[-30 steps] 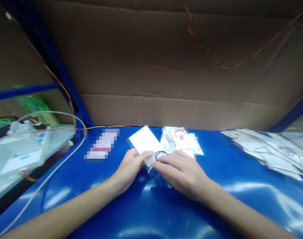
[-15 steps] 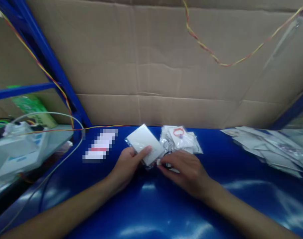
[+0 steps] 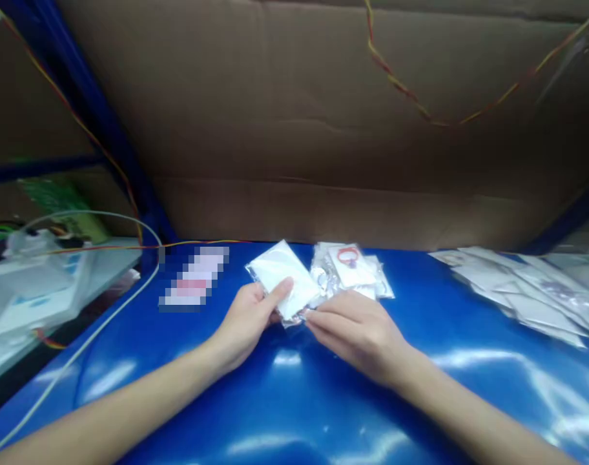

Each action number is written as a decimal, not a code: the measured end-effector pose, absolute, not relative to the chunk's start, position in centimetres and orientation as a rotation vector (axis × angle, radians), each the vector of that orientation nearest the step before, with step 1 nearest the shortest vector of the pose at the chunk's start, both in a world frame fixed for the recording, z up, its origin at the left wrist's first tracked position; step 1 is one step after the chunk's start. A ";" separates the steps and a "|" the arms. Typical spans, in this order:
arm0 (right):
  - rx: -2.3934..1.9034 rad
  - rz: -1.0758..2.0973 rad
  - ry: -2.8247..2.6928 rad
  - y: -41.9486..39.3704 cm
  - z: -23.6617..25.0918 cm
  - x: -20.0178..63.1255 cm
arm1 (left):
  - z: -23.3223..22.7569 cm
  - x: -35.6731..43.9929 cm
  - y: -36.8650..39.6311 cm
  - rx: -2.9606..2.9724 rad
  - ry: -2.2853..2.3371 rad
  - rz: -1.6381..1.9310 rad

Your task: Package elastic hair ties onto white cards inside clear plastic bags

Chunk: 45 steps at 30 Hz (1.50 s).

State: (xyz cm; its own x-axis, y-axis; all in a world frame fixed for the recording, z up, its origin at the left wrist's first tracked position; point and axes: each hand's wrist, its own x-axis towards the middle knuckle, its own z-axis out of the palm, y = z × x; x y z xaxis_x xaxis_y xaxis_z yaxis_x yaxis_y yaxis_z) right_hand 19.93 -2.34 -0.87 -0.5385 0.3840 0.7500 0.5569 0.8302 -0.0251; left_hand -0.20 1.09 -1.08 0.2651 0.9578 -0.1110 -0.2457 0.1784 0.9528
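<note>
My left hand (image 3: 248, 323) is closed on a clear plastic bag (image 3: 289, 321) with a white card (image 3: 278, 268) in it, thumb pressed on the card's face. The bag is tilted, one corner pointing away from me. At its lower right edge, my right hand (image 3: 357, 329) pinches with thumb and fingertips together, touching or very near the bag's edge. Whatever sits between those fingertips is hidden. Just behind the right hand lies a small pile of clear bags with white cards (image 3: 355, 274); a red looped band (image 3: 347, 256) shows on the top one.
More flat white packets (image 3: 522, 290) are heaped at the right on the blue tabletop (image 3: 294, 400). A blurred-out white and pink sheet (image 3: 195, 278) lies at left. A pale cable (image 3: 124, 303) runs past a side shelf (image 3: 105, 258). Cardboard (image 3: 294, 129) walls the back.
A small dark loop with a white bit showed at my right fingertips before; now it is out of sight. The fingers have closed in at the bag's edge. The picture's brightness has shifted.
</note>
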 end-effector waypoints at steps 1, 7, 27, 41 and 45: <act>-0.683 -0.276 -2.206 -2.3 -0.8 19.9 | -1.0 -0.2 1.1 1.007 0.903 1.043; -0.693 -0.259 -2.162 -2.3 -1.3 19.8 | -1.1 -0.2 1.1 1.032 0.911 1.046; -0.644 -0.209 -2.026 -2.7 -1.4 19.8 | -1.4 -0.3 0.9 1.075 0.933 1.046; -0.699 -0.225 -2.065 -2.4 -1.3 19.9 | -1.4 0.0 0.7 1.107 0.948 1.069; -0.694 -0.236 -2.060 -2.2 -1.8 19.8 | -1.7 -0.2 1.0 1.096 0.948 1.088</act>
State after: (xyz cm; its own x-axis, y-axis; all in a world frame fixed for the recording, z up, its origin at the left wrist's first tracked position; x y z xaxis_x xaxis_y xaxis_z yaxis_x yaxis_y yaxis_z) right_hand 19.78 -2.20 -1.77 -0.4190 0.3838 0.8229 0.5598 0.8227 -0.0987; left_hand -0.16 1.04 -1.67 0.2146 0.9750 -0.0586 -0.1911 0.1007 0.9764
